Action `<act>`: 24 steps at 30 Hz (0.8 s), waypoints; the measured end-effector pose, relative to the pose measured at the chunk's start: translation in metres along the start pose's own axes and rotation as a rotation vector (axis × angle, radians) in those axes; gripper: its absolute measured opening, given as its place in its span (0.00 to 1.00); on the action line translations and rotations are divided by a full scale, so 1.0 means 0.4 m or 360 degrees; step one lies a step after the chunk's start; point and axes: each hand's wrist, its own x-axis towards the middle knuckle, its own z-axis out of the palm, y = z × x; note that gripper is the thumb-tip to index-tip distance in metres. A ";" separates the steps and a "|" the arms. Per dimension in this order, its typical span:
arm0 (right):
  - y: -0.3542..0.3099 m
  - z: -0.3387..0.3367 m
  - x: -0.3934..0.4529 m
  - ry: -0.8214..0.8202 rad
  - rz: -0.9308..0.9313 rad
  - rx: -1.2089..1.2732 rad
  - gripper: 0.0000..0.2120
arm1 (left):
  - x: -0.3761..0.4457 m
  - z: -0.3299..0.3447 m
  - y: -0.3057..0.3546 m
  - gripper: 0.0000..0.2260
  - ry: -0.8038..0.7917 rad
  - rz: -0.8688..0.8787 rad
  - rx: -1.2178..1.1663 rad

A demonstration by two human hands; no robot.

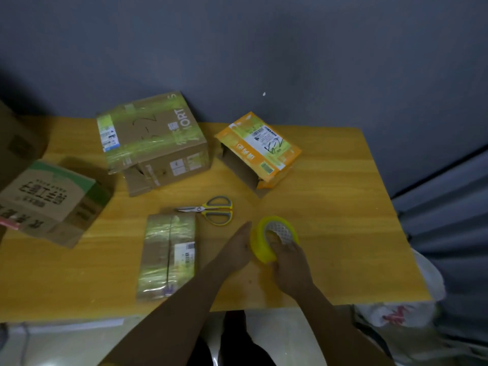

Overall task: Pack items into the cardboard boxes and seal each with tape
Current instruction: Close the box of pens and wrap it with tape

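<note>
Both hands meet at a roll of yellow tape (pixel 274 238) standing on edge near the front right part of the wooden table (pixel 343 196). The right hand (pixel 289 257) grips the roll from the near side, its fingers (pixel 274 237) curled into the white core. The left hand (pixel 239 247) lies against the roll's left face with its fingers stretched out straight toward the far side, touching the tape rather than closing round it. Just left of the hands lies a small flat cardboard box (pixel 169 254), its top shiny with tape and a white barcode label on its right edge. Beyond that box, a pair of scissors (pixel 211 209) with grey and yellow handles lies closed on the table, the blades pointing left. Farther back sits a large brown box (pixel 153 138), taped across its top, with a torn front flap. To its right is an orange box (pixel 258 149) with a white shipping label on top and its near end open. At the left edge of the table a brown box with green print (pixel 52 202) rests tilted, partly over the edge. A grey wall (pixel 264 48) rises behind the table, and a white plastic bag (pixel 412 313) shows below the table's right corner.
</note>
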 end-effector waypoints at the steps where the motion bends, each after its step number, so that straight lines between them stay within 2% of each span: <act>1: 0.009 -0.005 -0.004 0.0077 -0.0028 0.0048 0.31 | 0.014 0.005 0.010 0.24 0.0035 -0.0015 -0.0046; 3: 0.017 -0.027 -0.012 0.0201 -0.0027 0.0181 0.30 | 0.035 0.019 0.018 0.20 0.0165 -0.0050 -0.0116; 5: 0.016 -0.049 -0.014 0.0262 0.0025 0.0328 0.28 | 0.036 0.027 0.031 0.17 0.0315 -0.0030 -0.0029; 8: 0.023 -0.067 -0.008 0.0277 0.0050 0.0425 0.26 | 0.031 0.013 0.057 0.12 0.0526 0.0026 0.0011; 10: 0.027 -0.074 -0.015 0.0239 0.0035 0.0526 0.28 | 0.025 -0.017 0.067 0.10 0.0580 0.0087 -0.0066; 13: 0.008 -0.109 -0.034 0.0225 0.0115 0.0740 0.27 | 0.004 -0.082 0.084 0.12 0.0628 0.0199 -0.0230; 16: -0.026 -0.153 -0.015 0.0305 0.0072 0.0787 0.26 | -0.022 -0.147 0.120 0.14 0.0603 0.0339 -0.0302; 24: -0.162 -0.253 0.046 0.0531 -0.0201 0.0840 0.16 | -0.110 -0.324 0.164 0.13 0.0890 0.0413 -0.0097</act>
